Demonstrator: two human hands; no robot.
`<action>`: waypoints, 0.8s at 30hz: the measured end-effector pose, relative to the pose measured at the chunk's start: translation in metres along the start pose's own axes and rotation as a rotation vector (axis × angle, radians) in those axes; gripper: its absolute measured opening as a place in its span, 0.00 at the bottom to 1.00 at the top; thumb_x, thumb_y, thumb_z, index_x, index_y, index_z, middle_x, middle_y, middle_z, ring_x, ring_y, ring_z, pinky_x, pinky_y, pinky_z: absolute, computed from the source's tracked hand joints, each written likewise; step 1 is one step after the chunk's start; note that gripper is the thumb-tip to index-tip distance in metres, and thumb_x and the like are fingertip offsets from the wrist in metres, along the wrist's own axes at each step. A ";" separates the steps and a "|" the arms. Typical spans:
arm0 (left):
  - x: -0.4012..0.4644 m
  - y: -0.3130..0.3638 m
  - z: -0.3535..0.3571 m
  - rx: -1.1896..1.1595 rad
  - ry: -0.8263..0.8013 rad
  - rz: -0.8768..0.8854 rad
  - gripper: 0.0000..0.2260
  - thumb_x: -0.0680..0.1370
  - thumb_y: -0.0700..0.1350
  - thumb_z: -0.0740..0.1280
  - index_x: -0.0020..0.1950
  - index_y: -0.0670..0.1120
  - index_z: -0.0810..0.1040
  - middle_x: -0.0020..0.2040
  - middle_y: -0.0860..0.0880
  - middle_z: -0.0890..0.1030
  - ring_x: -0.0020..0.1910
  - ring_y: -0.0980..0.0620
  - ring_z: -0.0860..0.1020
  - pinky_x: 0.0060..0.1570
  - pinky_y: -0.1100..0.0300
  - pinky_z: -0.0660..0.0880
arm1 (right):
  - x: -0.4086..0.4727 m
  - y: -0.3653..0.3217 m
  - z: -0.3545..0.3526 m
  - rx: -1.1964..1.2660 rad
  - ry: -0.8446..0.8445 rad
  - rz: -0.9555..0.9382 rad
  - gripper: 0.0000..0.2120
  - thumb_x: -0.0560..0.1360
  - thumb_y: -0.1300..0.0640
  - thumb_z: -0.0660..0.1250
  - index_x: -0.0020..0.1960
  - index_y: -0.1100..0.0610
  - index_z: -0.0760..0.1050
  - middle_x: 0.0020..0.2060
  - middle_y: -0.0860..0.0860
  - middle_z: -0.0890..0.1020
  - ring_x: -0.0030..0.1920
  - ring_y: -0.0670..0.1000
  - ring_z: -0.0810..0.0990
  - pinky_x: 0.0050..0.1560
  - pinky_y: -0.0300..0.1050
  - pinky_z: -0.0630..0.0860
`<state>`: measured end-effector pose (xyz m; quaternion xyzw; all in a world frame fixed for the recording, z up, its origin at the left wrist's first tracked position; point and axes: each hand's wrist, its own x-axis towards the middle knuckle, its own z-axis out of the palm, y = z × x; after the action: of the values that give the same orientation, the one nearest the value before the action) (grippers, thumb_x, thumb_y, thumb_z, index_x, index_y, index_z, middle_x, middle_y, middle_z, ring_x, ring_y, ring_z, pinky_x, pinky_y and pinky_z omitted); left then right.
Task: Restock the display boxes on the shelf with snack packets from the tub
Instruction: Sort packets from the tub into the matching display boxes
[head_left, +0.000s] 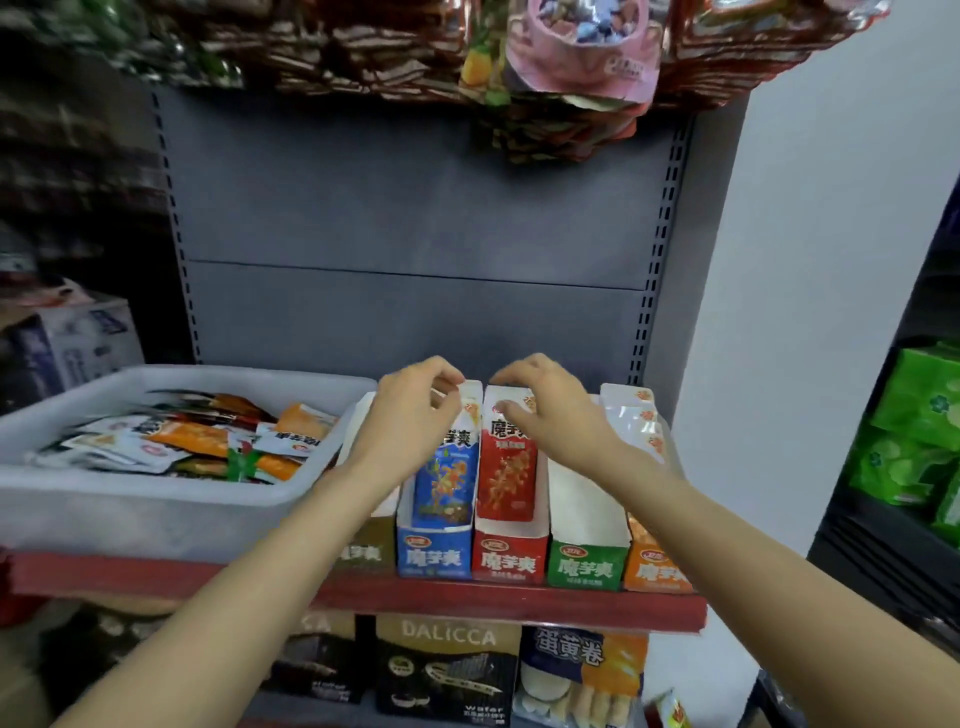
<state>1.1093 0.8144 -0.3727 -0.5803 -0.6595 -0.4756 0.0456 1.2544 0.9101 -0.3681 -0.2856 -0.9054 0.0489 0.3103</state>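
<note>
Left hand (410, 415) is pinching the blue packets (448, 480) in the blue box (435, 553); right hand (545, 410), fingers curled, is gripping the red packets (508, 480). Better squaring them upright before fetching more from the tub (130, 514).

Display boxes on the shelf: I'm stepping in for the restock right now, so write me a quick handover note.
Left hand: fingers curled at the top of the packets in the blue box.
Right hand: fingers curled on the top of the packets in the red box.
Tub: left of the boxes on the shelf, with many mixed packets.
Done: blue and red boxes hold packets; the orange box shows some at the back.
Left: the green box looks empty; the leftmost box is mostly hidden by the left arm.
</note>
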 end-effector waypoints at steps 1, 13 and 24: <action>0.000 -0.015 -0.014 0.042 0.019 -0.028 0.06 0.77 0.41 0.64 0.51 0.47 0.78 0.46 0.52 0.80 0.43 0.55 0.78 0.47 0.60 0.75 | 0.008 -0.015 0.008 0.023 -0.013 -0.024 0.14 0.76 0.56 0.64 0.61 0.55 0.75 0.57 0.52 0.76 0.59 0.51 0.73 0.58 0.41 0.66; 0.016 -0.149 -0.126 0.622 -0.564 -0.248 0.20 0.75 0.42 0.68 0.66 0.48 0.74 0.64 0.47 0.77 0.63 0.46 0.73 0.59 0.57 0.71 | 0.103 -0.151 0.132 -0.102 -0.500 -0.054 0.08 0.73 0.58 0.66 0.52 0.57 0.74 0.45 0.55 0.78 0.49 0.57 0.77 0.41 0.46 0.73; 0.019 -0.169 -0.128 0.468 -0.526 -0.192 0.16 0.72 0.44 0.73 0.58 0.44 0.80 0.55 0.47 0.81 0.54 0.49 0.77 0.51 0.61 0.71 | 0.118 -0.155 0.141 -0.270 -0.552 -0.147 0.11 0.77 0.58 0.61 0.37 0.58 0.75 0.33 0.53 0.74 0.41 0.56 0.71 0.37 0.43 0.67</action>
<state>0.9035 0.7624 -0.3884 -0.5920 -0.7912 -0.1484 -0.0387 1.0192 0.8582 -0.3770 -0.2340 -0.9719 -0.0186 0.0149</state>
